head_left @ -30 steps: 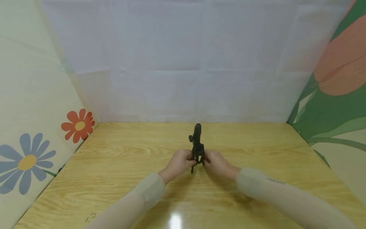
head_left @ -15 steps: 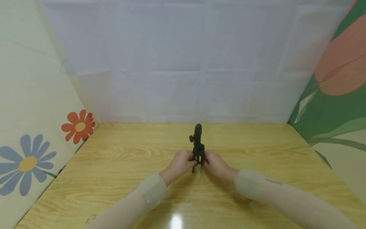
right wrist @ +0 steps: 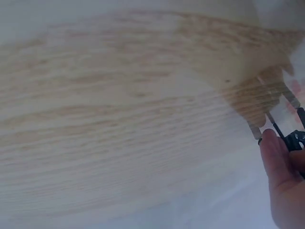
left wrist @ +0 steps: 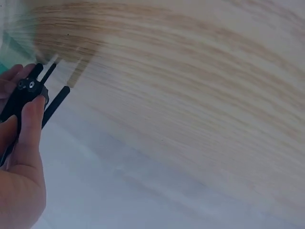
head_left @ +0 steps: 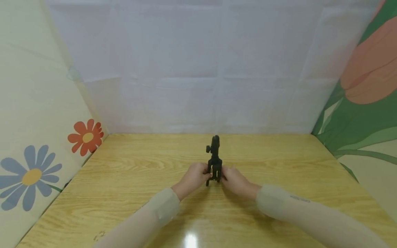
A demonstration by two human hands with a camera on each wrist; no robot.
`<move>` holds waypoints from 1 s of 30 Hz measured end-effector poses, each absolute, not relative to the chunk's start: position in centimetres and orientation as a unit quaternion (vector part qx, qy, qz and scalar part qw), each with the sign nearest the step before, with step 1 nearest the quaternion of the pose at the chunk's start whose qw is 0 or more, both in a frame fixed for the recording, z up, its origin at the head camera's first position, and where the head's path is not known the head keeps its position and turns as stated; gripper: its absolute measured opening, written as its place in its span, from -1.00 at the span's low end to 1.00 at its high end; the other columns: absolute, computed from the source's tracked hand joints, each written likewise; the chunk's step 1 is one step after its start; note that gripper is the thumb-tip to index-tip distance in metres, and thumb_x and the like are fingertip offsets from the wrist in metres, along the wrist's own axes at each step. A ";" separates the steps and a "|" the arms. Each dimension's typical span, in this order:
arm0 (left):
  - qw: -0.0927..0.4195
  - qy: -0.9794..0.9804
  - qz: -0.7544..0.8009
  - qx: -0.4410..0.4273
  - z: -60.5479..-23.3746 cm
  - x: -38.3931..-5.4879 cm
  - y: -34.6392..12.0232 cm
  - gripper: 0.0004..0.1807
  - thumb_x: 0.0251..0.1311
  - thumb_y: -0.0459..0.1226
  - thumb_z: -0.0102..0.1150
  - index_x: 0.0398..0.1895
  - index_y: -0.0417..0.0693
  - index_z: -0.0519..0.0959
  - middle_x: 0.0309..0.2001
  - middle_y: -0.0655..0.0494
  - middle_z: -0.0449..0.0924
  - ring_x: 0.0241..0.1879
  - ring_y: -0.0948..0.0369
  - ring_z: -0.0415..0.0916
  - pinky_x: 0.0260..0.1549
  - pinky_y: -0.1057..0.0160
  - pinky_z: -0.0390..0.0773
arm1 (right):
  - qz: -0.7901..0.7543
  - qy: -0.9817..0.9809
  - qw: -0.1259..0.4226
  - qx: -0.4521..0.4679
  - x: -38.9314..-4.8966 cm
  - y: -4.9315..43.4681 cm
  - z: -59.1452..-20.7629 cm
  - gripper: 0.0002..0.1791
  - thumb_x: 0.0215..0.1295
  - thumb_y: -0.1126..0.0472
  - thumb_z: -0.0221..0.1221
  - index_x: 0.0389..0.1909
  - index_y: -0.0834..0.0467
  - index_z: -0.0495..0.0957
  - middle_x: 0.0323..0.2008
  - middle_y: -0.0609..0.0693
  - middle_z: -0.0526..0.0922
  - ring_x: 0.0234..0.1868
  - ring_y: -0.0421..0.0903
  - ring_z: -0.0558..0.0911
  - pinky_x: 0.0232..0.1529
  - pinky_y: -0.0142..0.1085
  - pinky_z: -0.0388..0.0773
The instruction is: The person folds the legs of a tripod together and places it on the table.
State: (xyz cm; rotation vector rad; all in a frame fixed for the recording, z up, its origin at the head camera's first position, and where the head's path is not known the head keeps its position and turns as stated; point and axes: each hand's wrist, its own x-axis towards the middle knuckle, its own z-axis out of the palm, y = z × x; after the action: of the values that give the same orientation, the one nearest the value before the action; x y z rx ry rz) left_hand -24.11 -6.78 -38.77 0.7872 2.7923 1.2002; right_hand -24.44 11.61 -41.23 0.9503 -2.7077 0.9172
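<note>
A small black tripod (head_left: 215,153) with a side knob stands upright around the middle of the wooden table in the head view. Its thin legs point down toward the tabletop. From the left, my left hand (head_left: 195,176) grips its lower part near the legs. On the opposite side my right hand (head_left: 237,181) holds the same low section, its fingertips partly hidden behind the tripod. In the left wrist view, black legs (left wrist: 56,106) stick out past the fingers and reflect in the glossy surface. The right wrist view catches only part of the tripod (right wrist: 294,139) at its edge.
The wood-grain table (head_left: 139,155) is glossy, with a bright light reflection near the front. A white sheet (head_left: 186,69) hangs behind it. Flower-patterned panels (head_left: 46,103) flank the left and right sides.
The tripod has turned slightly between the hands, so its lower legs and side knob show at a different angle. Both hands stay in nearly the same place.
</note>
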 end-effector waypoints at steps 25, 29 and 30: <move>0.044 0.884 0.360 0.295 -38.5 -25.8 -7.9 -0.83 0.20 -0.49 0.20 -0.15 -0.33 0.64 -0.18 -0.16 0.69 -0.13 -0.02 0.64 -0.09 0.05 0.59 | 0.410 -0.882 -0.002 0.233 -25.6 13.0 -40.3 -0.78 0.31 0.44 0.17 -0.04 0.32 0.59 -0.08 0.19 0.66 -0.06 0.10 0.64 0.00 -0.06 0.56; 0.054 0.886 0.366 0.279 -38.4 -25.8 -7.8 -0.80 0.24 -0.47 0.19 -0.08 -0.32 0.62 -0.13 -0.14 0.68 -0.11 0.00 0.63 -0.08 0.06 0.59 | 0.417 -0.877 -0.004 0.239 -25.8 13.0 -40.2 -0.81 0.33 0.41 0.17 -0.08 0.30 0.61 -0.09 0.15 0.68 -0.03 0.09 0.64 0.03 -0.04 0.54; 0.055 0.888 0.366 0.274 -38.3 -25.8 -7.7 -0.79 0.25 -0.46 0.19 -0.06 -0.31 0.62 -0.13 -0.13 0.68 -0.11 0.00 0.63 -0.08 0.07 0.59 | 0.420 -0.876 -0.005 0.238 -25.8 13.0 -40.2 -0.82 0.33 0.40 0.17 -0.08 0.30 0.62 -0.10 0.15 0.68 -0.03 0.09 0.64 0.03 -0.03 0.54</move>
State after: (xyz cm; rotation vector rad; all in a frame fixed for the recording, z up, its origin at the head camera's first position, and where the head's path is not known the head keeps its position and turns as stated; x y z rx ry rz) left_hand -25.78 -7.74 -38.33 0.8313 2.6951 1.1095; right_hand -25.82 12.96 -40.16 0.7492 -2.7615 1.3224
